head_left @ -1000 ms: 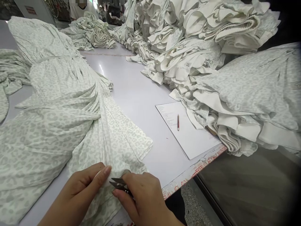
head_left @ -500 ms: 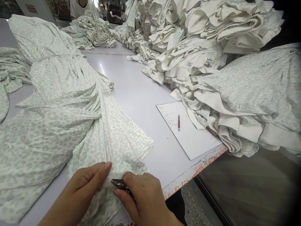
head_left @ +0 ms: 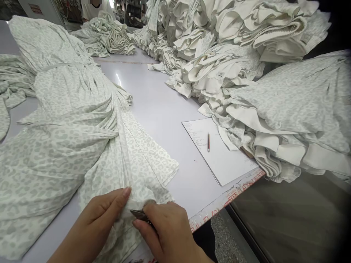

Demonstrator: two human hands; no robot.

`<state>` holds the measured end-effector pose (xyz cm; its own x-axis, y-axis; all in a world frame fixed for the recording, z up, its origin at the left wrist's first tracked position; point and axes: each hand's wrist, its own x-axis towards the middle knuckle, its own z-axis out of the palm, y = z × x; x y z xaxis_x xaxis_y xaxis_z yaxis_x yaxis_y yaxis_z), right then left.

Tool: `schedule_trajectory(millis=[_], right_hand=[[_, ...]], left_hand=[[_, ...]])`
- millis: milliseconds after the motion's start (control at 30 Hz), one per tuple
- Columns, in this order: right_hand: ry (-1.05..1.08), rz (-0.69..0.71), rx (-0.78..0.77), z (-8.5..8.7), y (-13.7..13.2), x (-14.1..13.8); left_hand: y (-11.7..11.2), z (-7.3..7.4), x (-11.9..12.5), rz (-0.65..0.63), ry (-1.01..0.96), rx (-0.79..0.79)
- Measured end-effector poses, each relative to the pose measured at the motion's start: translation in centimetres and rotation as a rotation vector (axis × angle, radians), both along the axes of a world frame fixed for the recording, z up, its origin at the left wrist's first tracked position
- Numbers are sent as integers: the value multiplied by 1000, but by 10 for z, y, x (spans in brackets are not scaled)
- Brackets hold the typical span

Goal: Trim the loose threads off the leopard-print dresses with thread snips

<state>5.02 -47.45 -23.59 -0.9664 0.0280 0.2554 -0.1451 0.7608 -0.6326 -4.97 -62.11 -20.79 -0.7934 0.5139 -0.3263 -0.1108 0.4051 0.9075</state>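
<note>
Head view, and across the pale table point(head_left: 157, 113) looms a heap of garments point(head_left: 222, 60), stacked so loosely that a bump could slump it! Nearer, at left, sprawls the spotted garment point(head_left: 57, 153), its bunched lower end at both hands; any tug might pull a fold under the blades. Left hand point(head_left: 100, 212) pinches that cloth, thumb uppermost. Right hand point(head_left: 170, 224) grips the snips point(head_left: 139, 214), blades together, tips pointing leftward near that thumb: one slip, I reckon, could nick fabric or skin.
</note>
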Motion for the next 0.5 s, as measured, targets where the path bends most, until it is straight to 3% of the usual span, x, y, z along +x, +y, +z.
schedule_trajectory(millis=[133, 300, 500], right_hand=[[31, -29, 34, 0, 0, 1], [15, -3, 66, 0, 0, -2], [-69, 2, -8, 1, 6, -3]], left_hand=[[-4, -6, 0, -90, -83, -20], [2, -5, 3, -159, -44, -83], [4, -5, 0, -159, -61, -69]])
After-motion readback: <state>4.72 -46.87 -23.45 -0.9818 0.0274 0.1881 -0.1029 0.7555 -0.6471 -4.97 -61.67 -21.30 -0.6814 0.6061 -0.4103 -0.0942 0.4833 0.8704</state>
